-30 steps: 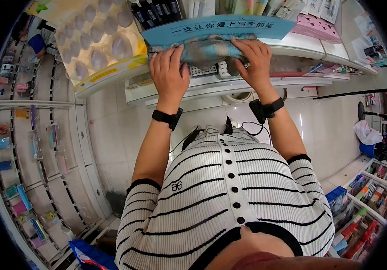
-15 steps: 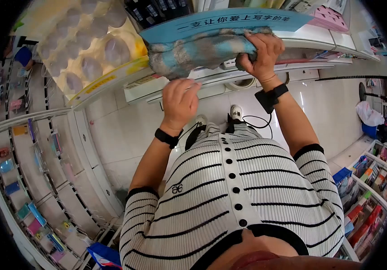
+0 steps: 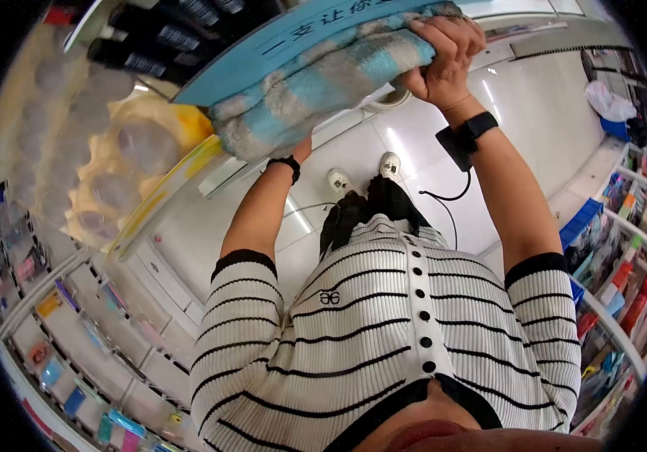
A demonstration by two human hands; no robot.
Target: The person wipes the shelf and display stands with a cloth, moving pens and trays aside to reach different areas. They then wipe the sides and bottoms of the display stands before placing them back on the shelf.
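A fluffy blue-and-grey checked cloth point(image 3: 323, 83) lies folded lengthwise along the front of a blue sign point(image 3: 278, 45) with Chinese writing. At the cloth's right end, my right hand point(image 3: 447, 60) grips it, fingers over the top and thumb at the lower edge. Only the wrist side of my left hand point(image 3: 303, 150) shows below the cloth's left part. Its fingers are hidden behind the cloth, so their grip cannot be made out. Black bands circle both wrists, and a dark box-shaped device hangs by the right one.
A yellow-edged display tray point(image 3: 158, 192) with round clear hollows stands at left, beside dark packaged goods point(image 3: 161, 45). Hook racks point(image 3: 105, 339) hold small items at lower left. Shelves of colourful goods point(image 3: 624, 279) line the right. A black cable point(image 3: 451, 197) hangs near my right arm.
My left hand has gone from in front of the cloth's left end to beneath and behind it. The right hand keeps its grip. The view has shifted, bringing the display tray lower.
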